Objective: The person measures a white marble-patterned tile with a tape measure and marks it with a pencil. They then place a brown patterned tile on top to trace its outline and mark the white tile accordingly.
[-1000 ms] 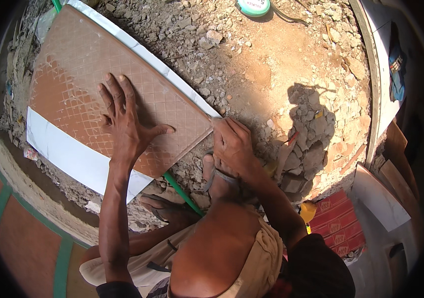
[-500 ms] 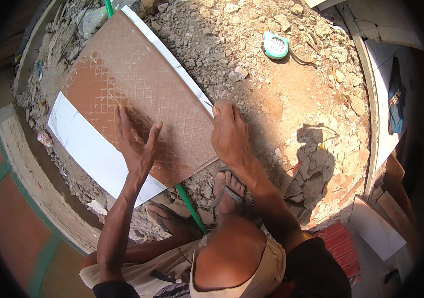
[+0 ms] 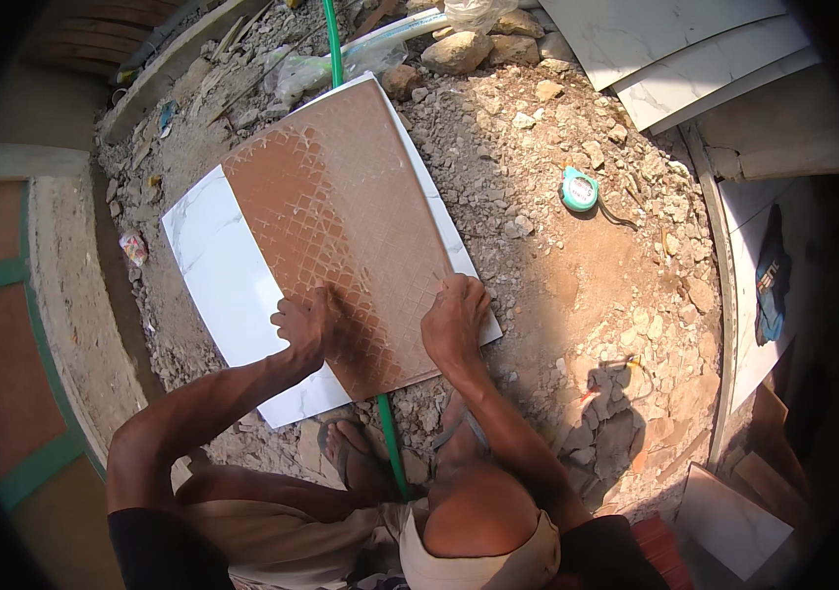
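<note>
A brown tile [image 3: 292, 211] lies with its gridded back up on a white marbled tile [image 3: 225, 241], whose white shows along the left and right sides. Over the brown tile's lower left part is my left hand [image 3: 303, 326], fingers loosely curled and apart, thumb raised, nothing in it. By the brown tile's right edge, my right hand [image 3: 455, 317] is closed in a pinch. A thin pointed rod seems to be in it, mostly hidden by the fingers. Beneath the tiles runs a green hose or pipe [image 3: 392, 444], coming out at the top and bottom.
A teal tape measure [image 3: 579, 190] with a dark strap lies on the rubble to the right. Large marbled tiles [image 3: 670, 44] lean at the far right. My sandalled feet [image 3: 356, 454] are just below the tiles. Stones [image 3: 457, 53] and plastic wrap [image 3: 297, 79] lie at the back.
My left hand has gone from stretched fingers to a loose curl, lower on the brown tile. The right hand has slid down the tile's right edge. The view has shifted, showing more at the back.
</note>
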Tool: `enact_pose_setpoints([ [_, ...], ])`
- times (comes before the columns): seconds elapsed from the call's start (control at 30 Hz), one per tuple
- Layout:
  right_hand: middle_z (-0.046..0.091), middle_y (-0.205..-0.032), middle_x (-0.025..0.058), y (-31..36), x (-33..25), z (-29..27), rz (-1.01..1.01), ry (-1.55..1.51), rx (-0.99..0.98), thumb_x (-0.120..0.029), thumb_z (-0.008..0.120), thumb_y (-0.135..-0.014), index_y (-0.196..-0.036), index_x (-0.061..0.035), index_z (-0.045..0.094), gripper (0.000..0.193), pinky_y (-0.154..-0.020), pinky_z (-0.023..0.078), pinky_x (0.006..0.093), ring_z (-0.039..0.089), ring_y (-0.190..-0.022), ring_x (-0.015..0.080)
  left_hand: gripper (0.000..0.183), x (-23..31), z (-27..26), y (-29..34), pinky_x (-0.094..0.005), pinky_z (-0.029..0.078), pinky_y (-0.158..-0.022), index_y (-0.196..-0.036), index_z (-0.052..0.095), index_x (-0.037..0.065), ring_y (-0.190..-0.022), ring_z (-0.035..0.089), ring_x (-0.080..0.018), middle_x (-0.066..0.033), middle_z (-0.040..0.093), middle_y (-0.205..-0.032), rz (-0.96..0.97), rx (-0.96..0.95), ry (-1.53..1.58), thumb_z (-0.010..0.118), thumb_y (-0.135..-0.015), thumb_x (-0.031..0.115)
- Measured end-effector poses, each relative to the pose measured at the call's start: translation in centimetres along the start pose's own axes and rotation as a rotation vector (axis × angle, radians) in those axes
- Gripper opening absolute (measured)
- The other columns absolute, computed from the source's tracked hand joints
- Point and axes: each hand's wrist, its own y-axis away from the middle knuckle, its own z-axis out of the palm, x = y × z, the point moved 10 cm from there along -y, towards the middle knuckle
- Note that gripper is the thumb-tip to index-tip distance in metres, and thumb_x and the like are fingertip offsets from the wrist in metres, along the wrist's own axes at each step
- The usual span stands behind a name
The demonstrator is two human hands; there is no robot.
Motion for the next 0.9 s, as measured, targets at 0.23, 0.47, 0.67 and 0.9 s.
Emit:
enact_pose_setpoints([
  [0.23,0.054,-0.116,0.0279,-0.3,1.5,0.2,0.189,-0.034,-0.009,-0.011,0.050,-0.099,-0.115,-0.0006,0.049,0.018,-0.095,0.040,0.0562,0.051,-0.112,0.0461,0.088,-3.2,0.2,-2.6,-0.0488,0.047,-0.100,-0.136,0.043,-0.005,-0.119,0.053,-0.0399,-0.0273,0.049,-0.130,-0.042,-0.002,0.324,0.071,-0.083,0.060],
  [0.47,0.055,-0.114,0.0276,-0.5,2.5,1.2,0.278,-0.068,-0.003,-0.012,0.049,-0.100,-0.113,-0.0013,0.050,0.017,-0.093,0.044,0.0544,0.055,-0.110,0.0430,0.074,-3.2,0.4,-3.3,-0.0378,0.050,-0.076,-0.117,0.053,-0.008,-0.091,0.059,-0.0218,-0.0160,0.059,-0.099,-0.007,-0.203,0.594,0.067,-0.089,0.059],
  [0.67,0.058,-0.109,0.0295,0.2,1.6,1.2,0.166,-0.251,0.067,-0.012,0.045,-0.101,-0.114,-0.0015,0.047,0.017,-0.090,0.042,0.0559,0.056,-0.106,0.0476,0.060,-2.6,-1.3,-2.5,-0.0317,0.040,-0.064,-0.090,0.050,0.004,-0.074,0.044,-0.0132,-0.0033,0.047,-0.080,0.059,-0.211,0.805,0.061,-0.093,0.062],
  [0.9,0.065,-0.093,0.0278,1.0,-0.6,-2.2,0.148,-0.296,0.253,-0.016,0.042,-0.104,-0.114,-0.0020,0.044,0.017,-0.077,0.045,0.0566,0.064,-0.088,0.0480,0.056,-2.0,-3.2,-1.6,-0.0308,0.039,-0.065,-0.084,0.046,0.007,-0.072,0.040,-0.0127,-0.0021,0.044,-0.078,0.031,-0.046,0.973,0.058,-0.096,0.060],
])
